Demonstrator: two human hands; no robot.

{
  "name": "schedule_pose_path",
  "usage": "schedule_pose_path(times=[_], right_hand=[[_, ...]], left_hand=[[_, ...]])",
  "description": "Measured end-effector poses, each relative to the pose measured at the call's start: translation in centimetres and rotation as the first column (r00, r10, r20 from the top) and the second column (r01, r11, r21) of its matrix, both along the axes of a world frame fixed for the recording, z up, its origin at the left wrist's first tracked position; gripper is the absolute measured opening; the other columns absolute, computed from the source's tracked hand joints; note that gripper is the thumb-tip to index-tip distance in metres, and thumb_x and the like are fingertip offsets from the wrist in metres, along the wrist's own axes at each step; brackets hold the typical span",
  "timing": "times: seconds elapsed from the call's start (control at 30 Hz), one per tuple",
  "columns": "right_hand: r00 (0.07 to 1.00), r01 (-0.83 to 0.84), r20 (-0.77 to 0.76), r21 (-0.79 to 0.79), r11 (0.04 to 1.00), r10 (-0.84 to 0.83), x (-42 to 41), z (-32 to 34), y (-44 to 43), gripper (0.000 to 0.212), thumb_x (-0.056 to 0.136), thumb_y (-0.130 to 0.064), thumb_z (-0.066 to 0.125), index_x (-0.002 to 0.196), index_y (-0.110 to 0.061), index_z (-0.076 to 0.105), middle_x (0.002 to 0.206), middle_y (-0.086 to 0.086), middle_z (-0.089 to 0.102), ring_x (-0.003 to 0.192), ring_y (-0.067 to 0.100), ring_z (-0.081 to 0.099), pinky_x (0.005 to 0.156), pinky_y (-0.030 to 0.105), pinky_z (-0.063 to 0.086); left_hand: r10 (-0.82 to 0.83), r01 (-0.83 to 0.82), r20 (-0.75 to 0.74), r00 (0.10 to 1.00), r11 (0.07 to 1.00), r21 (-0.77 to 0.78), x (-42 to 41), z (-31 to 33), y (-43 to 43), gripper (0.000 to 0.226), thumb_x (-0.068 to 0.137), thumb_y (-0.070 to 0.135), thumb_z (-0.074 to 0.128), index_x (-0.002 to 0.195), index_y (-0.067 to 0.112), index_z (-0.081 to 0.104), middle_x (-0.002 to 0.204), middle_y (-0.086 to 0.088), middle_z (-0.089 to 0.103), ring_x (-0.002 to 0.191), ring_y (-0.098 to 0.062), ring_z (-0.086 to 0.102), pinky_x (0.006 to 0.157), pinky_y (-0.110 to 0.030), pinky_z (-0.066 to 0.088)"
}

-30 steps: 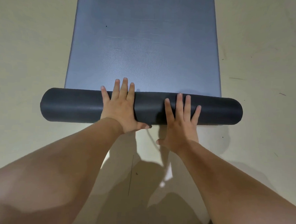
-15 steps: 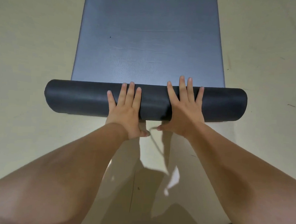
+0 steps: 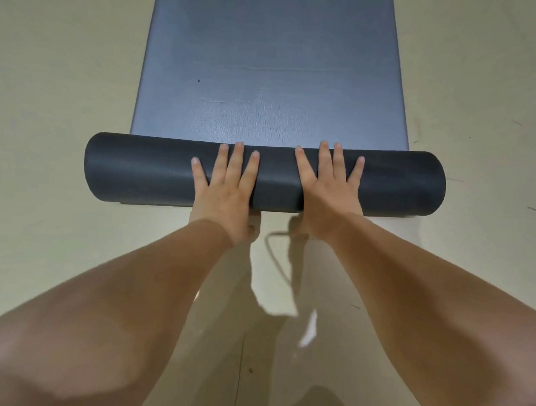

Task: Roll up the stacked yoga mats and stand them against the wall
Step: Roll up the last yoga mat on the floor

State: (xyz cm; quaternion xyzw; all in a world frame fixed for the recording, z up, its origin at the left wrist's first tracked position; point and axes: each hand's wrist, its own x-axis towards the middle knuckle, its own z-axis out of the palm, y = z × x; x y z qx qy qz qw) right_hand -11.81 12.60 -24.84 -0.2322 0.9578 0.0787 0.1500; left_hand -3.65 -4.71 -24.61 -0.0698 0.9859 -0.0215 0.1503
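A dark grey yoga mat lies on the floor, partly rolled. Its rolled part is a thick dark cylinder lying crosswise in the middle of the view. The flat part stretches away from the roll to the top edge. My left hand presses flat on top of the roll, left of centre, fingers straight and spread. My right hand presses flat beside it, right of centre, fingertips reaching the roll's far edge. A thin edge of mat shows under the roll's near side.
Pale cream floor surrounds the mat on both sides and in front of me. A thin loop of cord lies on the floor just behind my hands. No wall is in view.
The roll has moved away from me along the mat, taking up more of the flat part. Both hands went forward with it and now lie level on top.
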Motion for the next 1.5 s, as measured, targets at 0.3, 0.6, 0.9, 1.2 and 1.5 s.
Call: schedule_pose_path(times=[0.3,0.6,0.9,1.2,1.5], right_hand=[[0.998,-0.046,0.047,0.055,0.997,0.043,-2.5,1.7,-0.6,0.106,0.086,-0.027,0.073,0.164,-0.029,0.001,0.163,0.018,0.027,0.152,0.038,0.022,0.122,0.069,0.012],[0.985,-0.002,0.174,0.004,1.000,0.001,4.7,3.5,0.4,0.095,0.086,-0.022,0.075,0.160,-0.032,0.017,0.140,0.011,0.049,0.136,0.034,0.041,0.120,0.068,0.018],[0.930,-0.024,0.368,0.054,0.998,0.002,11.3,6.1,3.6,0.062,0.079,-0.023,0.073,0.131,-0.031,0.040,0.100,0.001,0.052,0.097,0.027,0.051,0.105,0.056,0.036],[0.989,0.020,0.149,-0.092,0.996,-0.006,19.1,5.2,7.8,0.129,0.076,-0.072,0.073,0.161,-0.035,-0.017,0.170,0.016,-0.023,0.155,0.039,-0.026,0.121,0.069,-0.012],[0.973,0.146,0.186,-0.046,0.988,-0.135,18.2,3.4,6.9,0.137,0.068,-0.097,0.050,0.154,-0.033,-0.035,0.158,0.016,-0.047,0.145,0.039,-0.045,0.117,0.069,-0.019]], left_hand=[[-0.052,0.053,0.032,0.998,0.998,-0.043,-2.8,1.8,-1.0,0.087,0.092,0.007,0.051,0.161,0.017,-0.001,0.166,-0.012,0.010,0.155,-0.033,0.007,0.115,-0.074,0.016],[-0.079,0.076,0.067,0.995,0.996,0.034,3.5,3.3,-0.8,0.082,0.085,0.004,0.059,0.155,0.024,0.020,0.146,-0.003,0.039,0.133,-0.028,0.036,0.109,-0.069,0.027],[-0.125,0.084,0.328,0.936,0.987,0.135,9.4,5.5,1.8,0.057,0.082,0.017,0.068,0.128,0.031,0.038,0.106,0.005,0.050,0.101,-0.021,0.044,0.096,-0.056,0.038],[-0.206,0.098,0.446,0.871,0.962,0.255,8.5,7.2,3.0,0.053,0.077,0.026,0.079,0.117,0.027,0.045,0.100,0.005,0.055,0.099,-0.025,0.050,0.084,-0.044,0.042],[-0.173,0.094,0.572,0.802,0.982,0.165,6.5,7.3,3.1,0.135,0.074,0.050,0.080,0.156,0.036,-0.027,0.168,0.001,-0.023,0.156,-0.034,-0.011,0.117,-0.072,-0.002]])
